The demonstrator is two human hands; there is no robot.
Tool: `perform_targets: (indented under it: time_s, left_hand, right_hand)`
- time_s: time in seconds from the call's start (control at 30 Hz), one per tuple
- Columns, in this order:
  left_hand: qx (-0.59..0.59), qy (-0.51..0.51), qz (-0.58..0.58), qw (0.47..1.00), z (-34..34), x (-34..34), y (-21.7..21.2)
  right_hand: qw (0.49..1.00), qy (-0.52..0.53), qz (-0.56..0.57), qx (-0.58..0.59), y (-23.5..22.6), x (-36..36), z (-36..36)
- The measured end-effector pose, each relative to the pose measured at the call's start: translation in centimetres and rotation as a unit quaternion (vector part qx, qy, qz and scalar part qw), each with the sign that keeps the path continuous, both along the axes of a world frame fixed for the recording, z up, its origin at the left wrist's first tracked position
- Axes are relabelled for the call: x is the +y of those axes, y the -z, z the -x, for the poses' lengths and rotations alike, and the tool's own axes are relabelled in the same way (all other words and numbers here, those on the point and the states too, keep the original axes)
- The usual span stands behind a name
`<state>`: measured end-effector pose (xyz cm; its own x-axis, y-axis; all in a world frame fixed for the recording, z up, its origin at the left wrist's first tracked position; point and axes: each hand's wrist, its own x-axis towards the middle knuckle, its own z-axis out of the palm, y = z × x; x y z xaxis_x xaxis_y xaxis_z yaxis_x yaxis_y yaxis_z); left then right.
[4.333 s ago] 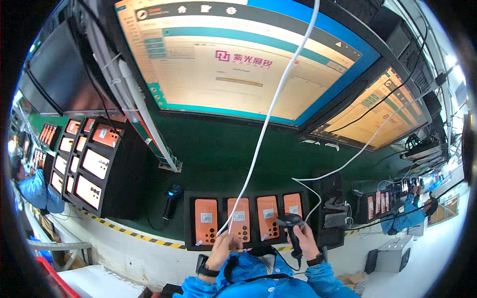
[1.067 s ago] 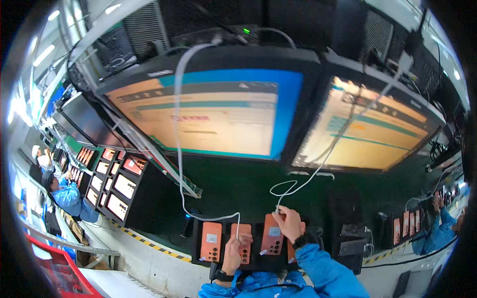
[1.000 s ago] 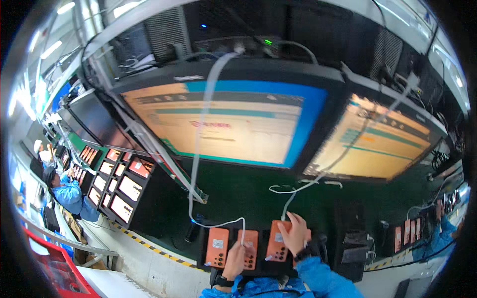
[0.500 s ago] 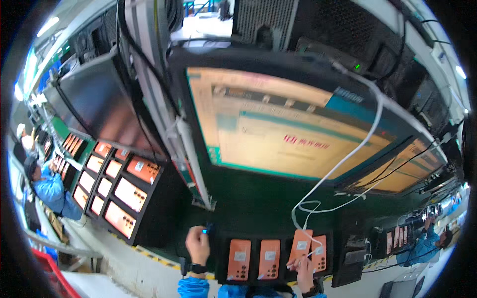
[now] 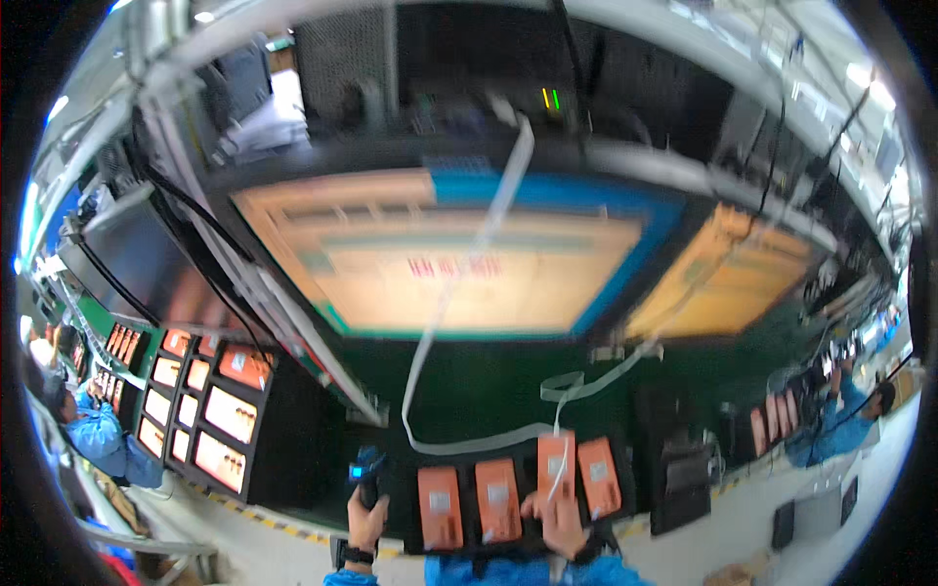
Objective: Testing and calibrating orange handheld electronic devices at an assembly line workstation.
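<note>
Four orange handheld devices lie side by side in a dark tray [image 5: 467,542] at the lower edge. My left hand [image 5: 365,521] grips a black scanner with a blue top [image 5: 365,476], just left of the first orange device [image 5: 440,506]. My right hand [image 5: 555,523] holds the lower end of the third orange device [image 5: 556,465], which sits higher than its neighbours. A white cable [image 5: 459,444] runs from that device in a loop and up past the screens. The whole picture is blurred by motion.
A large monitor [image 5: 459,264] and a second one [image 5: 728,283] hang above the green bench. A black rack of small lit screens [image 5: 210,415] stands at the left. People in blue work at the far left [image 5: 98,439] and far right [image 5: 840,415].
My left hand has moved from the orange devices out to the left and closed on the scanner. My right hand stays on the cabled orange device. The view has swung and blurred.
</note>
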<state>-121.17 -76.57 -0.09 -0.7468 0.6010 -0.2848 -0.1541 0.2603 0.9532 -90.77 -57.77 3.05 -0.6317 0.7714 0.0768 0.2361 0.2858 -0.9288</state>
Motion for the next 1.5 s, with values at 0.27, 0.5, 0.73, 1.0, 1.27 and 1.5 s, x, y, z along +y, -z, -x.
perform_targets:
  time_s: [0.27, 0.5, 0.73, 1.0, 1.27, 1.5]
  left_hand:
    - [-0.103, 0.152, 0.064, 0.981, -12.2, 0.9, -7.3]
    - [-0.107, 0.174, 0.112, 0.972, -16.3, 3.2, -5.2]
    - [-0.037, 0.196, 0.100, 0.975, -16.4, 3.0, -4.6]
    - [0.085, 0.153, 0.009, 0.985, -11.7, 0.8, -4.1]
    - [0.281, -0.111, 0.277, 0.912, 2.0, 1.1, 9.0]
    - [0.480, -0.220, 0.039, 0.849, 1.8, 5.7, 6.1]
  right_hand:
    - [0.983, 0.026, 0.181, -0.002, 2.2, 1.1, 1.5]
    - [0.983, -0.037, 0.179, -0.006, 1.1, 2.3, 2.7]
    - [0.965, -0.082, 0.243, -0.060, 2.1, 2.6, 3.5]
    - [0.985, -0.039, 0.160, -0.045, 0.7, 2.4, 4.4]
    - [0.995, 0.020, 0.061, -0.071, 3.6, 0.5, 7.3]
    - [0.993, 0.098, 0.051, -0.046, 2.3, 1.0, 4.9]
